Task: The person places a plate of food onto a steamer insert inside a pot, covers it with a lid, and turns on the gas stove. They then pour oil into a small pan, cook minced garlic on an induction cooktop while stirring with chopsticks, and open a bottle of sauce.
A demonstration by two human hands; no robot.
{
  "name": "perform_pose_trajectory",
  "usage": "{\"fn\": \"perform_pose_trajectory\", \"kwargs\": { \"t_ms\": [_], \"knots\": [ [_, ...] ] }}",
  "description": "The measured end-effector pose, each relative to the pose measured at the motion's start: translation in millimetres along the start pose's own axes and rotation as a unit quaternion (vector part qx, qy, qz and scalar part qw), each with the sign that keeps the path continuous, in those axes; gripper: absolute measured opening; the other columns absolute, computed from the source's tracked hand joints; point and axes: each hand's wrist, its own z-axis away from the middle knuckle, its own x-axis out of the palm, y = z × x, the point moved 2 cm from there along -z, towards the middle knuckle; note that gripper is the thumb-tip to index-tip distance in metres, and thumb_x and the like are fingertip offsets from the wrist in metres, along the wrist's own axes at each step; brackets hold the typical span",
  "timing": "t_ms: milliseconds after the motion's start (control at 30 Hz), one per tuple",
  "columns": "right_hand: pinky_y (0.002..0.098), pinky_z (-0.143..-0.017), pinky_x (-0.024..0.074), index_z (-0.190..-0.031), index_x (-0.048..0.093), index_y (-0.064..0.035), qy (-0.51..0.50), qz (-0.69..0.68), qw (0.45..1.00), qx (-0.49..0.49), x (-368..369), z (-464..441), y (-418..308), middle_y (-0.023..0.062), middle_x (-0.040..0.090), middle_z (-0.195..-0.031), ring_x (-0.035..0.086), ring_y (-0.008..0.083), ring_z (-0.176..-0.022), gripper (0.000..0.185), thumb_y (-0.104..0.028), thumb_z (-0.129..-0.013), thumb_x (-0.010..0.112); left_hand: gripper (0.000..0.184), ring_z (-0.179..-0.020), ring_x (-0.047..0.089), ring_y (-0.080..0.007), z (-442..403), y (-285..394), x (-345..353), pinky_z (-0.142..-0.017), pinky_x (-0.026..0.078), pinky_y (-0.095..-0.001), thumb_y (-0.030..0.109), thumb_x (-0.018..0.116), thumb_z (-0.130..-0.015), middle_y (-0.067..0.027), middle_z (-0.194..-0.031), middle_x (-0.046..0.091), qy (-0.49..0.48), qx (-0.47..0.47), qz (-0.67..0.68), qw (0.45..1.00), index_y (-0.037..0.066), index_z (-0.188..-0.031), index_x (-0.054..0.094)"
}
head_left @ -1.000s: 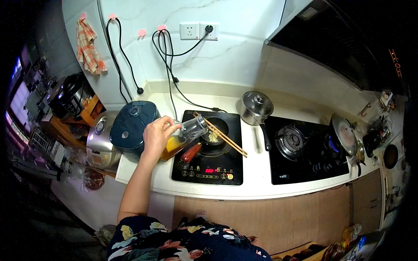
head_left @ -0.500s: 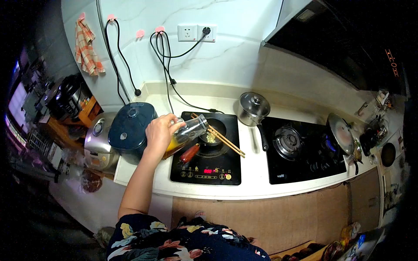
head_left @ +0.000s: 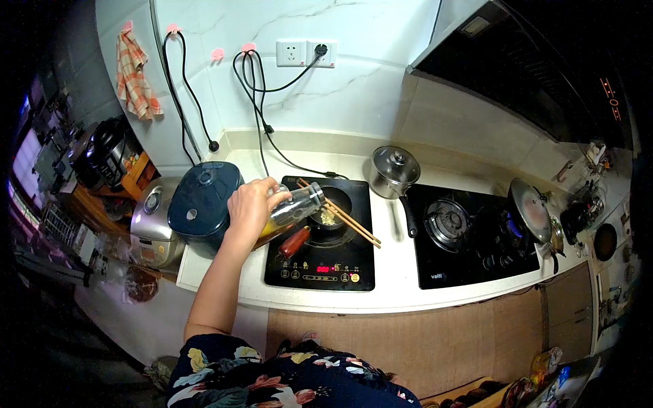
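Observation:
My left hand (head_left: pixel 250 205) is closed around a clear glass oil bottle (head_left: pixel 297 205), tipped on its side with its mouth toward the right. Amber liquid lies in the bottle's lower end, near my wrist. Beneath the mouth is a small dark frying pan (head_left: pixel 341 198) with a reddish-brown handle (head_left: pixel 295 243), on an induction cooker (head_left: pixel 360 268). Chopped pale bits, like garlic, sit in the pan. A pair of wooden chopsticks (head_left: pixel 355 226) rests across its right side. I cannot make out a stream of oil. My right hand is out of view.
A dark blue rice cooker (head_left: pixel 204 197) stands just left of my hand. To the right, a lidded saucepan (head_left: pixel 394 171) sits beside a gas hob (head_left: pixel 435 262), where a blue flame burns near a tilted wok lid (head_left: pixel 530 209). Black cords (head_left: pixel 262 102) hang on the wall behind.
The camera view has shifted very slightly. My left hand and the tilted bottle keep nearly the same position over the pan.

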Motion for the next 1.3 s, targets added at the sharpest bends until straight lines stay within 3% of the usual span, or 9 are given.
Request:
{"fn": "perform_pose_trajectory", "kwargs": {
  "t_ms": [633,733,833,1300],
  "knots": [
    [0.0346,-0.074,0.0522,-0.101,0.072,-0.0043,-0.002,0.0,1.0,0.001,5,2,-8,0.0137,0.071,-0.086,0.067,0.0244,-0.082,0.025,-0.023,-0.087,0.062,0.04,-0.071,0.067,-0.0311,-15,2,2,-0.061,0.051,-0.0416,0.049,0.074,-0.076,-0.0108,-0.077,0.069,0.0,0.029,-0.022,0.999,0.01,-0.085,0.072],
    [0.0346,-0.074,0.0522,-0.102,0.072,-0.0043,-0.003,0.0,1.0,0.005,5,4,-8,0.0138,0.071,-0.086,0.067,0.0246,-0.082,0.026,-0.023,-0.088,0.062,0.038,-0.077,0.068,-0.0322,-14,6,-3,-0.063,0.051,-0.0436,0.047,0.073,-0.077,-0.012,-0.082,0.07,-0.025,0.016,-0.024,0.999,0.011,-0.088,0.072],
    [0.0346,-0.075,0.0522,-0.102,0.072,-0.0044,-0.001,-0.002,1.0,0.008,5,6,-7,0.014,0.071,-0.087,0.067,0.0248,-0.082,0.026,-0.023,-0.088,0.062,0.039,-0.07,0.067,-0.0305,-9,3,-3,-0.061,0.051,-0.0412,0.048,0.075,-0.075,-0.0115,-0.077,0.07,0.002,0.024,-0.006,1.0,0.01,-0.085,0.072],
    [0.0348,-0.076,0.0522,-0.103,0.072,-0.0047,0.007,-0.006,1.0,0.012,5,11,-8,0.0146,0.072,-0.088,0.068,0.0256,-0.084,0.027,-0.025,-0.088,0.062,0.036,-0.071,0.068,-0.0289,-7,0,-8,-0.062,0.052,-0.039,0.042,0.078,-0.074,-0.0116,-0.079,0.07,0.013,0.027,0.019,0.999,0.01,-0.09,0.074]
  ]
}}
